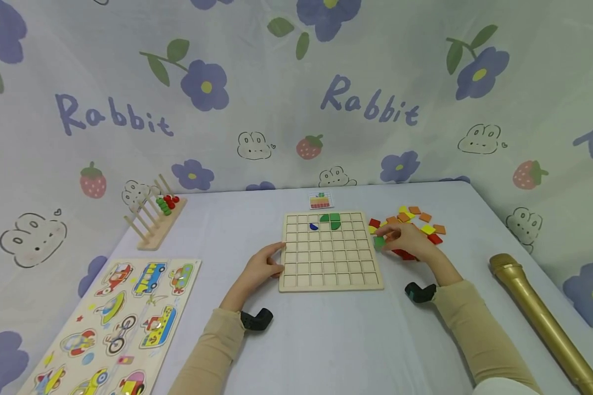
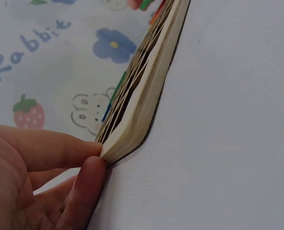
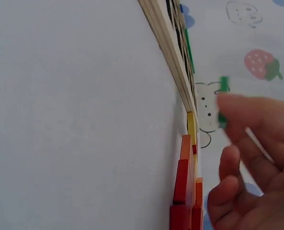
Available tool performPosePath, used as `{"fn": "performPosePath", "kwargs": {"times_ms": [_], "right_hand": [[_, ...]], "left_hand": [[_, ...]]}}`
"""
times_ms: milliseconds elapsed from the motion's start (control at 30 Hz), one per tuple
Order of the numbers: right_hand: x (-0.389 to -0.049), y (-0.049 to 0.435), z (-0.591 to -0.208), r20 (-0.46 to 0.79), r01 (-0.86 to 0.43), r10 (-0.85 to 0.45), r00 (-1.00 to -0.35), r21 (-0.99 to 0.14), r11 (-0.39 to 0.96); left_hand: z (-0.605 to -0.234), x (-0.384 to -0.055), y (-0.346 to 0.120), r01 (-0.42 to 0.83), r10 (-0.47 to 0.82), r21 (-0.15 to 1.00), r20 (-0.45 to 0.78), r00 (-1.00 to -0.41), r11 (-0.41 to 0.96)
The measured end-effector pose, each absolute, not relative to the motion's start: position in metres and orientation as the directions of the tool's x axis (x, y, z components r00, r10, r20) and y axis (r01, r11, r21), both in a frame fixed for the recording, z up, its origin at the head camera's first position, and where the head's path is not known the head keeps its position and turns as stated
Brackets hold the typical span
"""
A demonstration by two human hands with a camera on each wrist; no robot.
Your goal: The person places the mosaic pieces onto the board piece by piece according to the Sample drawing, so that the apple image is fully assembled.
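A wooden grid board [image 1: 331, 277] lies flat, with green pieces [image 1: 335, 218] and a blue piece [image 1: 313, 226] in its upper squares. My left hand [image 1: 262, 263] touches the board's left edge, thumb and fingers spread along it; the left wrist view shows its fingertips [image 2: 95, 151] right at the wood. Beyond the opposite edge, my right hand [image 1: 407, 240] pinches a green tile [image 1: 379, 242] between thumb and fingers. In the right wrist view this green tile [image 3: 223, 120] is partly hidden by the fingertips and held above the table. Red, orange and yellow tiles [image 1: 427, 230] lie scattered beneath and around that hand.
Behind the board lies a small picture card [image 1: 321, 200]. A wooden peg rack with beads [image 1: 160, 225] stands at the back left, a vehicle puzzle board [image 1: 128, 323] in front of it. A gold microphone [image 1: 538, 307] lies along the right side.
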State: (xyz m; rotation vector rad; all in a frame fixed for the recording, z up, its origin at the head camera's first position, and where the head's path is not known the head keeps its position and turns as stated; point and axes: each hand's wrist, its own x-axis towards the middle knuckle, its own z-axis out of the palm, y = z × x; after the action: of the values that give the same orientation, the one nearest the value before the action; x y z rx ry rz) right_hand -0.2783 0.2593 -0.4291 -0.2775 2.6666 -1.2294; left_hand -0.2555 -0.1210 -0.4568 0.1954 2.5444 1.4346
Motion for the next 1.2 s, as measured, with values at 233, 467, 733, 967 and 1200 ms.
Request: {"fn": "performPosePath", "kwargs": {"times_ms": [233,467,733,967,1200], "right_hand": [[-0.286,0.233,-0.419,-0.07,-0.074,-0.225,-0.972,-0.816,0.573],[-0.301,0.19,-0.413,-0.1,-0.015,-0.23,-0.968,-0.892,0.452],[-0.322,0.154,-0.413,-0.042,-0.104,-0.32,-0.946,-0.899,0.425],[-0.339,0.142,-0.417,-0.034,-0.159,-0.337,-0.941,-0.834,0.528],[-0.35,0.138,-0.424,-0.039,-0.226,-0.366,-0.93,-0.724,0.651]], "left_hand": [[-0.458,-0.256,-0.123,0.029,0.238,0.864,-0.106,-0.966,0.503],[-0.457,-0.255,-0.124,0.022,0.239,0.864,-0.115,-0.964,0.504],[-0.458,-0.256,-0.124,0.038,0.251,0.872,-0.099,-0.963,0.489],[-0.459,-0.255,-0.124,0.032,0.247,0.874,-0.103,-0.964,0.486],[-0.46,-0.256,-0.125,0.035,0.244,0.871,-0.099,-0.965,0.491]]}}
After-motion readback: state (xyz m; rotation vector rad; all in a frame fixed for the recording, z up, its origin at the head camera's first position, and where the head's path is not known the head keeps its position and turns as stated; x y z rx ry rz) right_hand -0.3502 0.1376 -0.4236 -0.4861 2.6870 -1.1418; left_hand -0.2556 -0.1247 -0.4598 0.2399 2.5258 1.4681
